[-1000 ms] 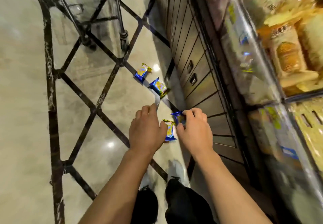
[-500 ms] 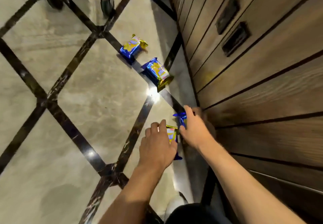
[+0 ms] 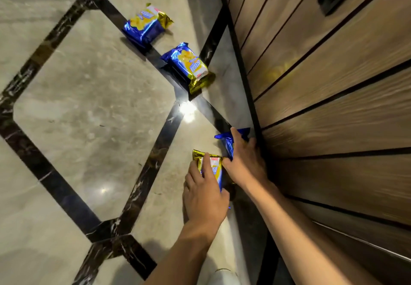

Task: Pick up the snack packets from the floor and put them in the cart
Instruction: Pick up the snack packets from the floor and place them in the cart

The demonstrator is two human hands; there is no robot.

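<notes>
Head view: we look down at a marble floor with dark inlay strips, wood-panelled cabinet on the right.
Left hand: nearest to us, low centre, fingers curled over the near packet; index finger lies across its top, thumb on its right edge. We read it as gripping the packet.
Near packet: blue and yellow with a gold crimped end pointing far; on or just off the floor, we can't tell which.
Right hand: just right of the left hand, against the cabinet base, fingers curled round the second packet; index finger stretched along it.
Second packet: mostly blue foil showing, just beyond the near packet, beside the cabinet foot; partly hidden by the hand.
Third packet: farther off, lying flat on a dark strip, gold end toward us, untouched.
Fourth packet: farthest, left of the third, flat on the floor, gold end to the right, apart from both hands.
Shoe: pale toe at the bottom edge.
</notes>
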